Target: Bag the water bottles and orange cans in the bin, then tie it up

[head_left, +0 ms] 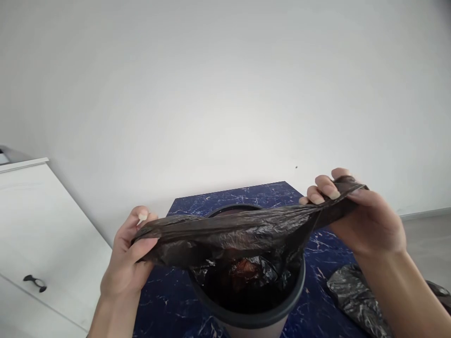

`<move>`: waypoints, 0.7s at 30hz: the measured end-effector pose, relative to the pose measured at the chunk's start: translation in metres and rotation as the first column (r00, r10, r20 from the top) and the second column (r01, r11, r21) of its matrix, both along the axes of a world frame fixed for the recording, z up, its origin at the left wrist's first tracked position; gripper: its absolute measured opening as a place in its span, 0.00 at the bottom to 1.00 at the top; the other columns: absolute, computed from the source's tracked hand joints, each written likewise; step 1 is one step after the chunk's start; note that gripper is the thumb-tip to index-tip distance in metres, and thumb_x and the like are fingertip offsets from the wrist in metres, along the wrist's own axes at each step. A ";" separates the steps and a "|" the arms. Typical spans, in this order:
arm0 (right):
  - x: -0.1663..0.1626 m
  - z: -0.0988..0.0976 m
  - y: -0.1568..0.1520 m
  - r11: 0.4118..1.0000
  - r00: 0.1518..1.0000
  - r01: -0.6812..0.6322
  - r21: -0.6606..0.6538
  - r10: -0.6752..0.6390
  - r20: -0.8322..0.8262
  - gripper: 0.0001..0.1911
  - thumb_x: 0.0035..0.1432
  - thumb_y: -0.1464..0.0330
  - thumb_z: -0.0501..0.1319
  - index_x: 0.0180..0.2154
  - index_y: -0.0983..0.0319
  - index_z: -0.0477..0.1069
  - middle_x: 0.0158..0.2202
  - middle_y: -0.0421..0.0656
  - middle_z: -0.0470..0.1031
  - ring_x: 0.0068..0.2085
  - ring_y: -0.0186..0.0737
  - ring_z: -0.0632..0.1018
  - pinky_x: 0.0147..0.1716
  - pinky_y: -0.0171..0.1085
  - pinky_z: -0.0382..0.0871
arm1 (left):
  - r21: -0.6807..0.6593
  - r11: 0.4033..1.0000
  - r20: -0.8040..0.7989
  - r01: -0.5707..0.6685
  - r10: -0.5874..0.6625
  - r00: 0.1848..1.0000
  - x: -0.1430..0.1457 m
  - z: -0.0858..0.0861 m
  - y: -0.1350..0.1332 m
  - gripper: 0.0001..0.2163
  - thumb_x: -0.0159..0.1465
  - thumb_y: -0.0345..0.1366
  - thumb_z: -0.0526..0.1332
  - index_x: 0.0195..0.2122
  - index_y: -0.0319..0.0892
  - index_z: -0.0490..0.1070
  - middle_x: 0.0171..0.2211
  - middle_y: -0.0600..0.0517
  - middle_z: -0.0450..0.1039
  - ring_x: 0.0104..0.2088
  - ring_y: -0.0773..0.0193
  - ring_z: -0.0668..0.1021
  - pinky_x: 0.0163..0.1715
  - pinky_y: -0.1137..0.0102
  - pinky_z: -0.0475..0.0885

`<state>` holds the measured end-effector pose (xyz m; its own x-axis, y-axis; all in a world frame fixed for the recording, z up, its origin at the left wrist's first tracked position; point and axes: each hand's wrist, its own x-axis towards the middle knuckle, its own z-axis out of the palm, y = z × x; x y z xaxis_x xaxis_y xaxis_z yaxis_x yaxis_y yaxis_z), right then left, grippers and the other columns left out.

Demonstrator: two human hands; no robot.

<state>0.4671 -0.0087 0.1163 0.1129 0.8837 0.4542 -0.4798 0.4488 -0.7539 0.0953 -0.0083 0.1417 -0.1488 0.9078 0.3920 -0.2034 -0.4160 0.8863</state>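
Observation:
A thin black plastic trash bag is stretched sideways between my two hands, over a round trash can with a dark rim. My left hand pinches one end of the bag's edge between thumb and fingers. At the other end, my right hand grips the bag, with its fingers curled over the folded plastic. The lower part of the bag hangs down into the can. Something reddish-brown shows through or inside the bag; I cannot tell what it is.
The can stands on a blue marble-patterned table against a white wall. Another crumpled black plastic bag lies at the right, partly behind my right forearm. A white cabinet with a black handle stands at the left.

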 end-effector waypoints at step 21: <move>0.009 0.011 -0.015 0.984 0.994 0.086 0.158 -0.095 0.052 0.27 0.63 0.64 0.72 0.25 0.59 0.54 0.24 0.38 0.56 0.23 0.31 0.62 0.21 0.40 0.49 | -0.155 0.934 -0.485 -0.322 0.212 0.848 0.011 0.008 -0.011 0.31 0.55 0.63 0.76 0.55 0.54 0.80 0.43 0.49 0.83 0.44 0.53 0.82 0.36 0.72 0.76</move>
<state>0.4765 -0.0233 0.1272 0.1582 0.7893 0.5932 -0.3887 0.6021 -0.6974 0.1060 -0.0192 0.1498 -0.2544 0.9290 0.2688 0.3339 -0.1765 0.9260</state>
